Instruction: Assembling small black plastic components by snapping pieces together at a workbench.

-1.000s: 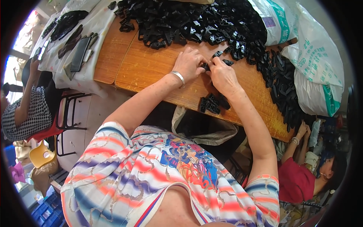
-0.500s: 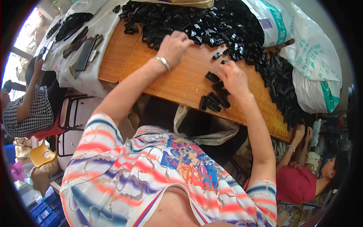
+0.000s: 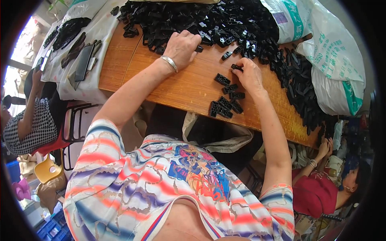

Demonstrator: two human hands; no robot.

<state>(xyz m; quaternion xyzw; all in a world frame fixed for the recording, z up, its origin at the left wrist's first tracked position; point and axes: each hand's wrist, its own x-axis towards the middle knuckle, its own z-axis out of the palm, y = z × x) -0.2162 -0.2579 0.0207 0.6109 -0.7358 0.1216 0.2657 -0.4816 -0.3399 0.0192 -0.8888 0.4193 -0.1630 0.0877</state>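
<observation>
My left hand (image 3: 181,50), with a silvery bangle at its wrist, is closed at the near edge of a big heap of shiny black plastic parts (image 3: 193,20). A small black plastic part (image 3: 199,49) sticks out from its fingertips. My right hand (image 3: 251,77) pinches another black plastic part (image 3: 236,67) between thumb and fingers, just above the tabletop. Several loose black parts (image 3: 225,105) lie in a small group nearer to me, left of my right forearm. One more loose black part (image 3: 226,56) rests between my hands.
The heap runs along the far side of the wooden table (image 3: 169,90). White plastic sacks (image 3: 335,60) stand at the far right. A phone-like dark slab (image 3: 83,63) and gloves (image 3: 73,50) lie on a white-covered table at left. One person (image 3: 315,195) sits at right, another (image 3: 30,120) at left.
My right hand has drawn back slightly from the loose parts and now shows a black part in its fingers. My left hand has shifted a little left, a part now visible at its fingertips.
</observation>
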